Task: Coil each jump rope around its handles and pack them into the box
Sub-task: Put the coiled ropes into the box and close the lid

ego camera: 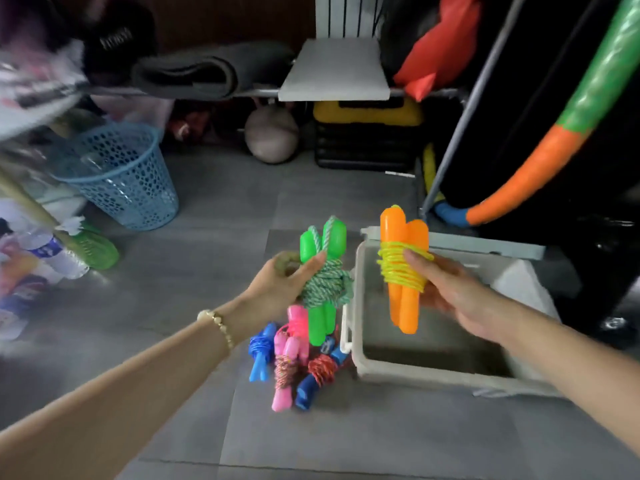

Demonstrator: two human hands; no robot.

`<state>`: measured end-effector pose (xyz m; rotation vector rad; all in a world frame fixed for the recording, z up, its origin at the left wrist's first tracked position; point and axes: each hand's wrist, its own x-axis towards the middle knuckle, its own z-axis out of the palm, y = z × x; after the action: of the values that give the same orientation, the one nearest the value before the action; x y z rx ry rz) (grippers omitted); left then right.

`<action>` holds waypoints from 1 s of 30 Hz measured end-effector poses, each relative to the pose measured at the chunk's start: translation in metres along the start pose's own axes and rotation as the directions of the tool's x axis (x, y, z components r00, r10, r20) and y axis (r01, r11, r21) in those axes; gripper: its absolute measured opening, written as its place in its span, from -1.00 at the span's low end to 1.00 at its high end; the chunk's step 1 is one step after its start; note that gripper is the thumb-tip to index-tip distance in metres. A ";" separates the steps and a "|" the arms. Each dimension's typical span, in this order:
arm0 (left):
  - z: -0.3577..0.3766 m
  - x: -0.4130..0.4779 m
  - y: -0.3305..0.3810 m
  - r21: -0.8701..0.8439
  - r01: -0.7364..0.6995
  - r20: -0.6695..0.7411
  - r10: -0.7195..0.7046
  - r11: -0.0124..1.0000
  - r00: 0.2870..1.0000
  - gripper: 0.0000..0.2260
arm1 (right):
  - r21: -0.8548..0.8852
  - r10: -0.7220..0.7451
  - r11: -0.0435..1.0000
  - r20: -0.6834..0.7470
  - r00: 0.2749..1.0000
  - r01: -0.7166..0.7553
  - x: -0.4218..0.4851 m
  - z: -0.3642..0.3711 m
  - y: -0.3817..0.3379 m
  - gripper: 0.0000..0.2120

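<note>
Left hand (284,284): fingers curled round the green jump rope (325,289), just left of the box (415,371).
Right hand (453,292): thumb clamps the yellow cord on the orange jump rope (403,247), over the box's left edge.
Count: two bundles held, roughly four more coiled ropes (287,362) on the floor (207,271) at the box's near-left corner.
Hard to see: pile overlaps, count's shaky; right fingers hidden behind handles.

soft even daylight, dim shelves behind, motion blur at left, wide-angle bending at edges
</note>
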<state>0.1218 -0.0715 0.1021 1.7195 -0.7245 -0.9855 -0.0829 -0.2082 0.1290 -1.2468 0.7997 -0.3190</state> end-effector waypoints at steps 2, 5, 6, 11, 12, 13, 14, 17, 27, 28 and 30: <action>0.035 0.029 0.011 0.014 -0.020 0.025 0.019 1.000 0.999 -0.50 | 0.000 -0.038 0.999 -0.069 0.997 0.038 0.008 -0.037 -0.009 -0.52; 0.096 0.075 -0.002 -0.006 0.044 0.116 -0.043 0.999 0.992 -0.54 | -0.012 -0.018 1.000 -0.154 0.988 0.016 0.032 -0.087 0.015 -0.60; 0.115 0.089 -0.015 0.002 0.095 0.140 -0.094 0.995 0.986 -0.56 | -0.030 0.016 0.999 -0.177 0.984 -0.022 0.042 -0.100 0.032 -0.65; 0.186 0.140 -0.102 0.207 0.234 0.115 -0.261 0.950 0.958 -0.38 | -0.111 0.167 0.972 -0.294 0.941 -0.208 0.078 -0.152 0.137 -0.76; 0.194 0.147 -0.116 0.215 0.264 0.091 -0.289 0.940 0.953 -0.47 | -0.123 0.184 0.966 -0.295 0.938 -0.228 0.084 -0.159 0.152 -0.78; 0.202 0.154 -0.129 0.207 0.280 0.088 -0.303 0.937 0.949 -0.58 | -0.141 0.201 0.958 -0.291 0.935 -0.250 0.089 -0.165 0.165 -0.77; 0.210 0.161 -0.137 0.207 0.275 0.098 -0.300 0.939 0.949 -0.65 | -0.160 0.210 0.951 -0.287 0.935 -0.263 0.096 -0.171 0.176 -0.73; 0.230 0.183 -0.155 0.170 0.203 0.035 -0.211 0.964 0.977 -0.67 | -0.181 0.203 0.946 -0.312 0.928 -0.268 0.119 -0.186 0.199 -0.62; 0.240 0.208 -0.185 0.227 -0.029 -0.046 0.040 0.973 0.998 -0.88 | -0.393 0.103 0.888 -0.336 0.936 -0.239 0.151 -0.199 0.235 -0.35; 0.240 0.206 -0.182 0.236 -0.051 -0.031 0.061 0.970 0.998 -0.87 | -0.424 0.101 0.872 -0.335 0.937 -0.246 0.151 -0.200 0.235 -0.35; 0.237 0.203 -0.175 0.263 -0.058 -0.004 0.061 0.963 0.998 -0.84 | -0.489 0.080 0.837 -0.334 0.939 -0.245 0.147 -0.200 0.231 -0.29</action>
<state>0.0187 -0.2884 -0.1631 1.9177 -0.9277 -0.8661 -0.1650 -0.3694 -0.1582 -1.6500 1.3148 -0.1502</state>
